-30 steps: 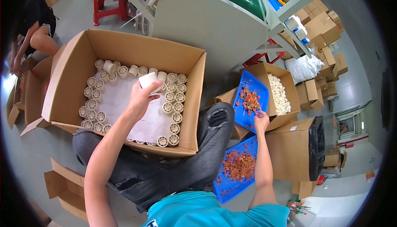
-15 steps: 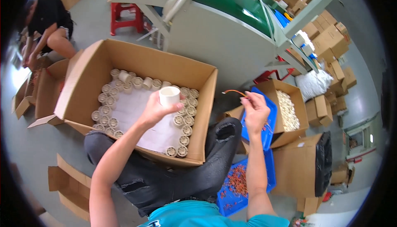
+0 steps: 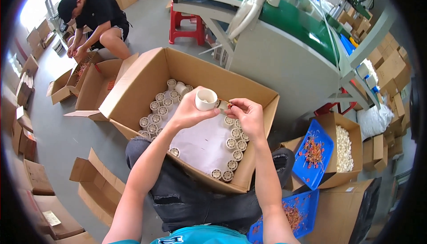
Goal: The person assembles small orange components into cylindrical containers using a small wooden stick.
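Observation:
My left hand grips a white plastic cup-shaped housing, its open mouth tilted up towards me. Close beside its right rim, my right hand pinches a short wire lead with a small red-orange end. Whether the lead touches the housing I cannot tell. Both hands are above a large open carton that rests against my legs. Inside it, several similar white housings with slotted ends line the edges of a pale sheet.
On my right, an upper blue tray and a lower blue tray hold red-orange leads. A box of small white parts stands beyond. A co-worker squats at the far left by cartons. Ahead are a green-topped workbench and red stool.
My right hand has moved left from over the blue tray to the housing, bringing the wire lead. The left hand still holds the housing. The whole view has shifted.

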The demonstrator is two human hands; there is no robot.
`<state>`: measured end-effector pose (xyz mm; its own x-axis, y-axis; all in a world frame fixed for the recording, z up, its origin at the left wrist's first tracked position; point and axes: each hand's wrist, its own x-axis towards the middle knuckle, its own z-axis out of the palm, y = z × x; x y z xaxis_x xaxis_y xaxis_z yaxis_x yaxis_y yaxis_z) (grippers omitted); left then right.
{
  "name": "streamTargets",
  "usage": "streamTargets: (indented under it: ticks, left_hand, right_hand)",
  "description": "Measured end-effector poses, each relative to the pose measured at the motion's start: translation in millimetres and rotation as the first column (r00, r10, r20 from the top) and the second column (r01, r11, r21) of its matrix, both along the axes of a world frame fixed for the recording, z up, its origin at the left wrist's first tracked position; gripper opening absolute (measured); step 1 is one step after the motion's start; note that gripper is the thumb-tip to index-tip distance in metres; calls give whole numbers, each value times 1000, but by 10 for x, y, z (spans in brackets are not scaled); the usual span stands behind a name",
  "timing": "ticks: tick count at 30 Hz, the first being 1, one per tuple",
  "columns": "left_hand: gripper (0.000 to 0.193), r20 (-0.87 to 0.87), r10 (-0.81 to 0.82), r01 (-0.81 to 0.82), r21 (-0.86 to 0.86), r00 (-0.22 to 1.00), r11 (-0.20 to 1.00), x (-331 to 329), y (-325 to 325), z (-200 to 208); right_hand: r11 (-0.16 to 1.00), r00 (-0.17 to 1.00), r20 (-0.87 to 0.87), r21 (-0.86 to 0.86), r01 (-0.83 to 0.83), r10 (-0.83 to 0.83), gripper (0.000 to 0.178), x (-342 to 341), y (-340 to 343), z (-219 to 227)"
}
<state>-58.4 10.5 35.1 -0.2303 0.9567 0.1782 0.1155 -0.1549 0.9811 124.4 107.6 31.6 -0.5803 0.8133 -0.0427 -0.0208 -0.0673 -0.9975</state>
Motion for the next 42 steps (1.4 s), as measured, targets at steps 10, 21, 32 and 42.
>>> streamTargets:
  ticks: [10,21,32,42]
  left_hand:
    - [35,-96,100,-91,89,990,992,85,54,-61]
    - [43,-333,-150,111,-132,931,985,260,33,-123]
    - [54,-500,416,-228,395,760,890,64,109,-210]
    - [67,-461,489,-198,545,740,814,38,170,-327]
  right_hand:
    - [991,992,92,84,-100,92,21,154,55,-72]
    - [929,963,-72,253,269,-259,18,193,106,-147]
    - [406,808,-421,709,576,-412,18,161,-111,67]
    - [576,912,-299,708,410,-281,19,42,-338,25]
